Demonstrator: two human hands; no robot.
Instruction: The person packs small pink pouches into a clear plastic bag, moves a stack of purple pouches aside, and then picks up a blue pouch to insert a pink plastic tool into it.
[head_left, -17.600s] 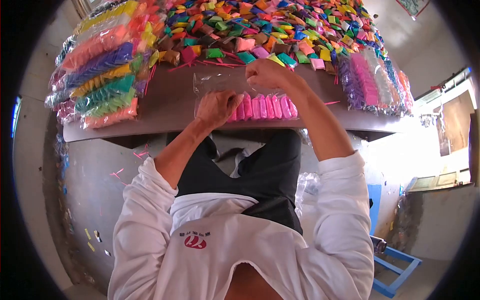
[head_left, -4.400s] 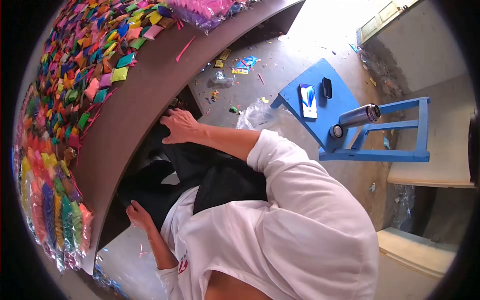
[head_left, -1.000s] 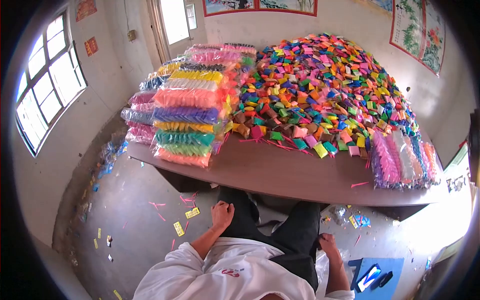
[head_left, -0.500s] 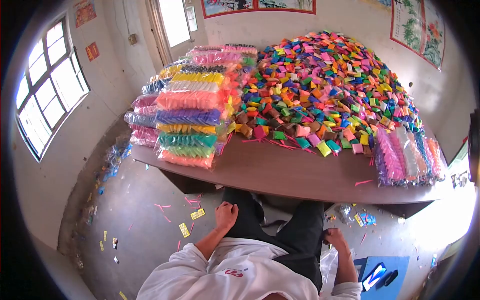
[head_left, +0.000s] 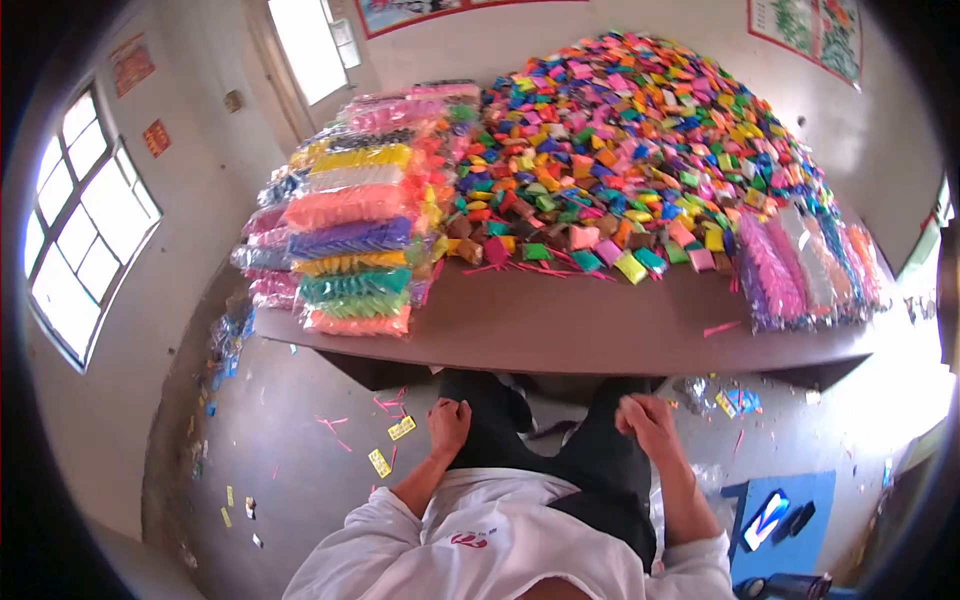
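Resting with left hand (head_left: 449, 424) and right hand (head_left: 648, 420) curled at lower centre, over dark trousers (head_left: 492, 438), impossible to tell whether gripping anything, below a table (head_left: 560, 325) bearing bags (head_left: 350, 205) upper left and heaped packets (head_left: 620, 150) upper centre, liable to slide if bumped.

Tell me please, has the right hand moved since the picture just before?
Yes, the right hand has moved forward, nearer the front edge of the brown table.

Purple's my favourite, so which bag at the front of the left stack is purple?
The purple bag is between the coral bag just above and the yellow bag just below. No other bag in that front column is purple.
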